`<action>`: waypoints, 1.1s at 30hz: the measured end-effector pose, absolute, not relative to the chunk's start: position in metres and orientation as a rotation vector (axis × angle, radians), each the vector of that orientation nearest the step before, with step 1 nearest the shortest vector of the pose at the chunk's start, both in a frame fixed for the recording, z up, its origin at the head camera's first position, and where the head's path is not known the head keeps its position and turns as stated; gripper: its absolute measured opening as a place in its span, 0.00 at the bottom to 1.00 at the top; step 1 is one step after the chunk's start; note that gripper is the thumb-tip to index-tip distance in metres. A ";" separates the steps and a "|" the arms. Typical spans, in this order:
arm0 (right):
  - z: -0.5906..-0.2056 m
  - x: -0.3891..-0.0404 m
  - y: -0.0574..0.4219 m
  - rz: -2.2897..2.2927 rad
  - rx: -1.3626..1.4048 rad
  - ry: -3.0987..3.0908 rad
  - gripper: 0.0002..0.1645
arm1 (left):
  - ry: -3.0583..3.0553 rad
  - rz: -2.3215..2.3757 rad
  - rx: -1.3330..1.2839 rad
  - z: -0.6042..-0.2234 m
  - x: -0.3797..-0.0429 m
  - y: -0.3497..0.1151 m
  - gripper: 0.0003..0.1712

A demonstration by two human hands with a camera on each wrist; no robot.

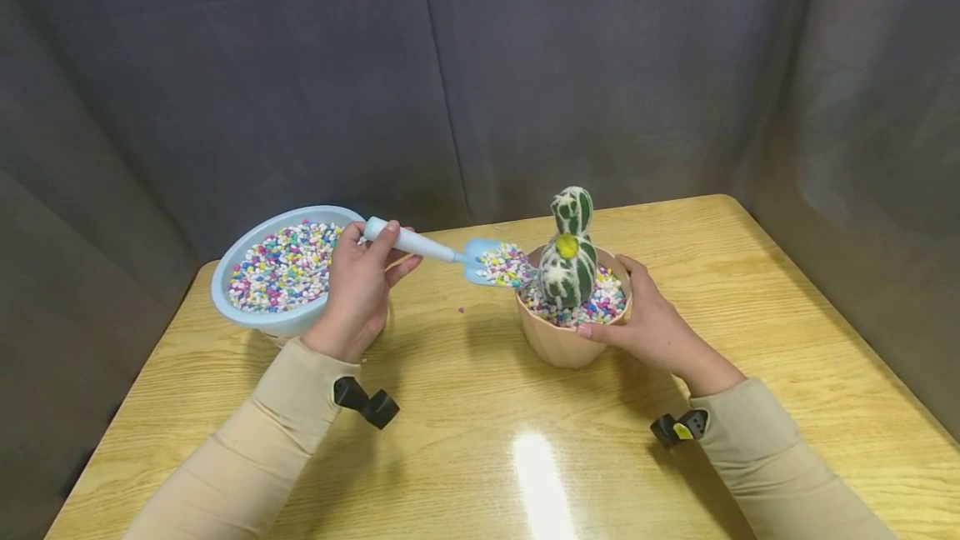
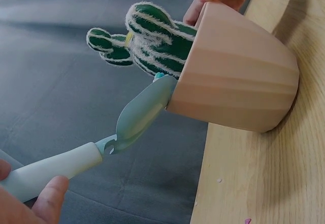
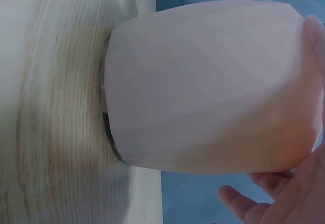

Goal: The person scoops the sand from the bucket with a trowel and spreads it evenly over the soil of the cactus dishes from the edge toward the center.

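Observation:
My left hand (image 1: 362,290) grips the pale handle of a light blue hand trowel (image 1: 420,246), whose blade carries multicoloured pebbles (image 1: 508,263). The blade's tip meets the rim of a peach flower pot (image 1: 558,343), as the left wrist view also shows at the trowel (image 2: 144,109). In that pot stands a green cactus (image 1: 567,273) with white fuzz and a yellow flower, among coloured pebbles. My right hand (image 1: 660,323) holds the pot's right side, thumb at the near rim and fingers behind. In the right wrist view the pot (image 3: 213,87) hides much of the scene.
A light blue basin (image 1: 225,294) full of multicoloured pebbles stands at the table's left, partly behind my left hand. A stray pink pebble (image 1: 461,310) lies on the wooden table (image 1: 450,407) between basin and pot. Grey curtains (image 1: 315,82) close off the back and sides.

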State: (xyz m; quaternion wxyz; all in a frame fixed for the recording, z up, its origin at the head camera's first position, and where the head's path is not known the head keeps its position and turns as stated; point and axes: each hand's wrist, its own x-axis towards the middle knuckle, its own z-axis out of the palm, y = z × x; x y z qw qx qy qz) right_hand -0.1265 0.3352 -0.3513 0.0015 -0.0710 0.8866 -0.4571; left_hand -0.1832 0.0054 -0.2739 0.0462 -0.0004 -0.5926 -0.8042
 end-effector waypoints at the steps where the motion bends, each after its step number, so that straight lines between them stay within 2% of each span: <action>1: -0.351 -0.127 0.336 -1.435 -0.228 2.779 0.70 | -1.806 -2.454 -0.008 -0.274 -0.183 0.005 0.05; 33: -0.353 -0.135 0.348 -1.380 -0.330 2.723 0.72 | -1.835 -2.411 -0.060 -0.276 -0.185 0.007 0.07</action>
